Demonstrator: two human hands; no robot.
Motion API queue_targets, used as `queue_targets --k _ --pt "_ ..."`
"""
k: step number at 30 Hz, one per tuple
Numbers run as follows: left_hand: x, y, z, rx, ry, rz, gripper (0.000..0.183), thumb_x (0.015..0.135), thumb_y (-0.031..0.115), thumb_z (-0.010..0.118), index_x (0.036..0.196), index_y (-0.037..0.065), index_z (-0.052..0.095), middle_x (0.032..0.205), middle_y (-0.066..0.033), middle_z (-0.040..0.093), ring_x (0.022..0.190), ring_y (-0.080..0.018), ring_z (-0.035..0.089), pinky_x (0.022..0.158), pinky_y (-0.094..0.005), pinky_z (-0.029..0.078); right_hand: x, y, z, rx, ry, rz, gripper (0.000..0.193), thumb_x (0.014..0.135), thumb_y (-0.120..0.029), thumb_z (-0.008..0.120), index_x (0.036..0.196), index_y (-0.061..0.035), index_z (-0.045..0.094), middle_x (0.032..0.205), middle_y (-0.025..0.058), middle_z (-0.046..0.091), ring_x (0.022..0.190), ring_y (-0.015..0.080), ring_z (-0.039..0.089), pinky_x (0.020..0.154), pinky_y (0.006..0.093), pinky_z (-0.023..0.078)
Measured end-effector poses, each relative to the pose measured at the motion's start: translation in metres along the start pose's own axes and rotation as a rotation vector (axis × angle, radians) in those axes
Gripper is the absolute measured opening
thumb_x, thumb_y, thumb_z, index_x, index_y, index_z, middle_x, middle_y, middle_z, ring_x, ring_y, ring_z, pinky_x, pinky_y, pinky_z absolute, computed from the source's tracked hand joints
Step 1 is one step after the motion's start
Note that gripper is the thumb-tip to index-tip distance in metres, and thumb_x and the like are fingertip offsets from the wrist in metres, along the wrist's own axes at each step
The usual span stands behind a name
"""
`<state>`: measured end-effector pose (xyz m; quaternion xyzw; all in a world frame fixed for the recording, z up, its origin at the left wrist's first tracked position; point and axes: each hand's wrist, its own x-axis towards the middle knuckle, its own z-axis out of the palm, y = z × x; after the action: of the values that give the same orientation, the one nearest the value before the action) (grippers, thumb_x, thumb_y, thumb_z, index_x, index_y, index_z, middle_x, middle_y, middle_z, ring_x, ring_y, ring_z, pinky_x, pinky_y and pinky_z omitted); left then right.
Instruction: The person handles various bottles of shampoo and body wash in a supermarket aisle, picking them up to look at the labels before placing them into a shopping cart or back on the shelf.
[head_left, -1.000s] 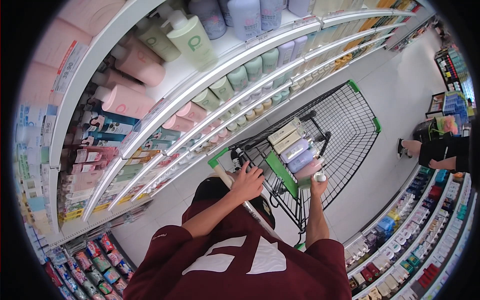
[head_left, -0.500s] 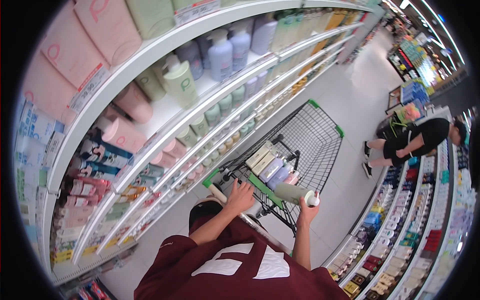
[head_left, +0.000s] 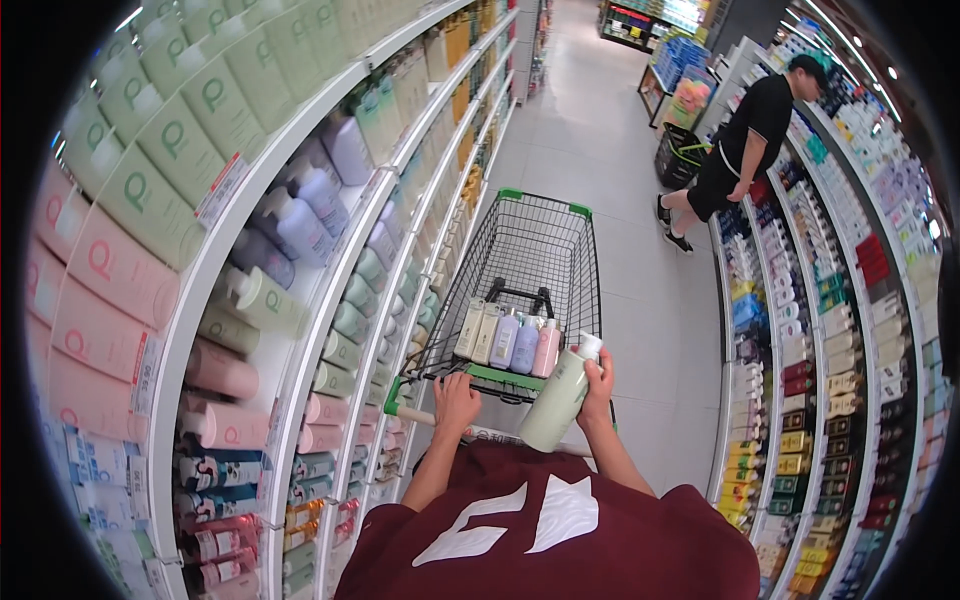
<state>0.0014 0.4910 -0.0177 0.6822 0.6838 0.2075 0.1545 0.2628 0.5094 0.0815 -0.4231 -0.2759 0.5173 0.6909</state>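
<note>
My right hand (head_left: 598, 388) is wrapped round the upper part of a pale green pump bottle (head_left: 556, 405) with a white top. The bottle tilts, its base toward my left, above the handle side of a wire shopping cart (head_left: 592, 270) with green corners. On the cart's handle side lies my left hand (head_left: 457, 403), fingers stretched forward, holding nothing. In the cart's near part stand cream-coloured bottles (head_left: 477, 330), lavender bottles (head_left: 514, 344) and a pink bottle (head_left: 546, 350), side by side behind a green strip (head_left: 502, 382).
Shelves (head_left: 290, 130) of pink, green and lavender pump bottles run close along my left. Another shelf (head_left: 790, 400) lines the right. A person in black (head_left: 745, 145) stands ahead on the right beside a black basket (head_left: 678, 155). The grey tiled aisle (head_left: 570, 120) stretches onward.
My view has turned, so the cart now points straight ahead. The green bottle has swung from lying nearly level to a tilt with its top up, in my right hand throughout.
</note>
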Motion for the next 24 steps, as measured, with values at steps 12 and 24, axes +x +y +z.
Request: queue_targets --k 12,24 --pt "0.013 -0.002 -0.005 0.031 0.010 0.081 0.022 0.082 0.017 0.060 0.098 0.005 0.068 0.103 -0.0090 0.068 0.107 -0.0262 0.059 0.109 -0.0476 0.031 0.006 0.096 0.001 -0.509 0.040 0.351 0.061 0.089 -0.045 0.072 0.126 0.0007 0.056 0.114 0.0137 0.062 0.098 0.0181 0.060 0.086 0.0323 0.049" --pt "0.017 0.006 -0.017 -0.077 -0.054 0.178 0.022 0.082 0.020 0.061 0.099 0.007 0.068 0.103 -0.0075 0.069 0.104 -0.0245 0.061 0.105 -0.0416 0.034 0.004 0.103 -0.011 -0.357 -0.070 0.443 0.069 0.091 -0.043 0.069 0.139 -0.0001 0.044 0.122 0.0153 0.058 0.109 0.0206 0.056 0.094 0.0338 0.046"
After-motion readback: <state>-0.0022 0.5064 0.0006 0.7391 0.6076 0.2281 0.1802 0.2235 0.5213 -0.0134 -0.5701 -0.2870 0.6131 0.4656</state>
